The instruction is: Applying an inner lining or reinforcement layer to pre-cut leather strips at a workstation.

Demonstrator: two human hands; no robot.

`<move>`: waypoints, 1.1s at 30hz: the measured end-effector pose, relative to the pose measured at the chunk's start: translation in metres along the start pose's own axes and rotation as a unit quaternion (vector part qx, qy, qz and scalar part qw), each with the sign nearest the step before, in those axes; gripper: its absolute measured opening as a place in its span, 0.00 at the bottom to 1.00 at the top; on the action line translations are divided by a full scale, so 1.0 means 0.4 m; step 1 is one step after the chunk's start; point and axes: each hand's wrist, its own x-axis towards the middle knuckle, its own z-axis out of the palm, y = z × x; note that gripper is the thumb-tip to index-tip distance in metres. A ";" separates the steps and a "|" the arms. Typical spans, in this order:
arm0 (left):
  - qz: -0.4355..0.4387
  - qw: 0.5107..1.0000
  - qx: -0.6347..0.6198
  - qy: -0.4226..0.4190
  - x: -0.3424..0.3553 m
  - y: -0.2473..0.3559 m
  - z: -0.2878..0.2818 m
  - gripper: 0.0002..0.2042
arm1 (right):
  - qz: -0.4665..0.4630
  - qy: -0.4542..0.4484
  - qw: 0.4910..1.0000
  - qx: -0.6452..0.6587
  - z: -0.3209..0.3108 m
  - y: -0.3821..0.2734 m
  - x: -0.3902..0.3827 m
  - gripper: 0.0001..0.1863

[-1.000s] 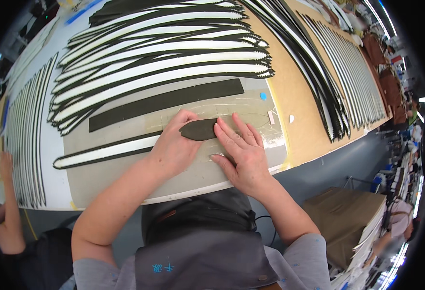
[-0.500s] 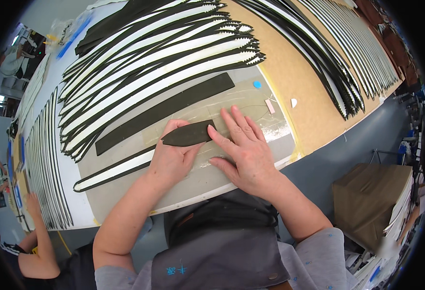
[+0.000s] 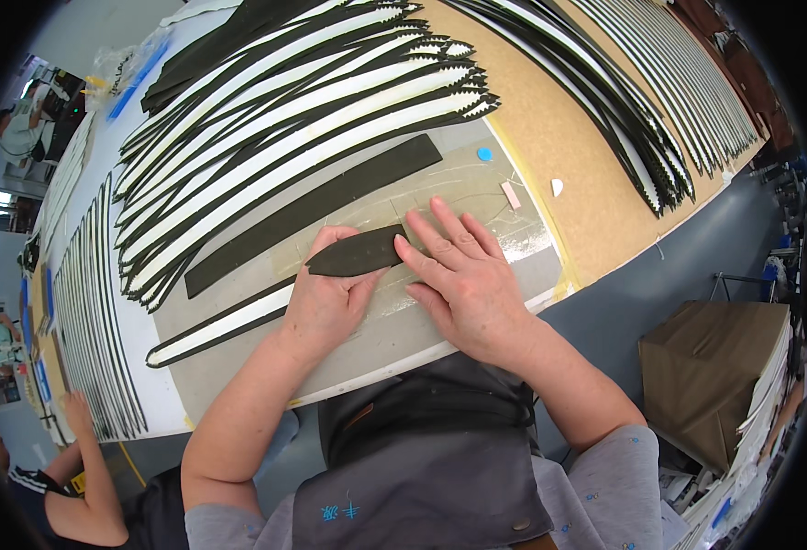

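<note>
My left hand [image 3: 326,302] grips a dark, pointed flat piece [image 3: 353,252], fingers and thumb curled under it. A narrow white strip with black edges [image 3: 220,325] runs leftward from beneath that hand along the grey work mat [image 3: 257,376]. My right hand [image 3: 468,275] rests palm down with fingers spread, the index fingertip touching the piece's right end. Above both hands lie a flat dark band [image 3: 312,211] and a thick pile of black-edged white strips with zigzag ends [image 3: 303,128]. A small blue disc [image 3: 484,154] and a pink block [image 3: 512,194] sit at the mat's right.
Long dark strips [image 3: 605,119] and rows of thin strips [image 3: 679,82] cover tan board on the right; more thin strips [image 3: 101,339] lie left. A co-worker's arm [image 3: 87,458] is at lower left. A brown covered stack [image 3: 697,367] stands by the right table edge.
The view has shifted, raising the table's right side and lowering its left. Both hands keep nearly the same grip and placement on the dark piece; my right thumb has shifted slightly.
</note>
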 end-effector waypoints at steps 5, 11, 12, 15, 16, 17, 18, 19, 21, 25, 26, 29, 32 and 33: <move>-0.039 0.999 -0.031 0.001 -0.009 0.003 -0.006 0.12 | -0.009 -0.015 1.000 -0.012 -0.001 0.002 0.003 0.28; -0.099 0.987 -0.127 0.023 0.013 0.016 -0.019 0.19 | -0.013 -0.006 0.999 -0.043 0.000 0.004 0.003 0.26; -0.086 0.987 -0.132 0.020 0.014 0.012 -0.023 0.20 | -0.013 -0.006 0.999 -0.043 0.002 0.001 0.002 0.26; -0.093 0.979 -0.183 0.022 0.009 0.013 -0.032 0.23 | -0.011 -0.002 0.999 -0.043 0.008 -0.008 0.004 0.26; -0.108 0.967 -0.230 0.023 0.011 0.016 -0.034 0.24 | -0.007 0.000 0.999 -0.039 0.008 -0.009 0.003 0.26; -0.108 0.967 -0.231 0.023 0.012 0.015 -0.038 0.24 | -0.003 0.001 0.999 -0.036 0.008 -0.009 0.002 0.26; -0.098 0.972 -0.211 0.010 0.014 0.013 -0.044 0.23 | -0.003 0.001 0.999 -0.036 0.007 -0.009 0.001 0.26; -0.089 0.978 -0.191 -0.003 0.015 0.011 -0.048 0.23 | 0.001 0.001 0.999 -0.032 0.006 -0.010 0.001 0.26; -0.105 0.975 -0.197 -0.011 0.014 0.008 -0.049 0.22 | 0.004 0.001 1.000 -0.027 0.003 -0.013 0.001 0.27; -0.106 0.976 -0.189 -0.022 0.015 0.002 -0.049 0.19 | -0.010 -0.019 0.999 -0.026 0.000 -0.013 0.005 0.29; -0.107 0.976 -0.190 -0.022 0.015 0.002 -0.049 0.19 | -0.018 -0.028 0.999 -0.020 0.000 -0.011 0.006 0.30; -0.107 0.974 -0.197 -0.022 0.014 0.001 -0.050 0.18 | -0.032 -0.042 0.999 0.009 -0.006 -0.002 0.005 0.33; -0.084 0.981 -0.176 -0.020 0.015 -0.002 -0.051 0.18 | -0.048 -0.053 0.997 0.014 -0.015 0.004 0.009 0.33; -0.102 0.976 -0.191 -0.019 0.016 0.003 -0.050 0.18 | -0.050 -0.055 0.997 0.015 -0.018 0.008 0.009 0.33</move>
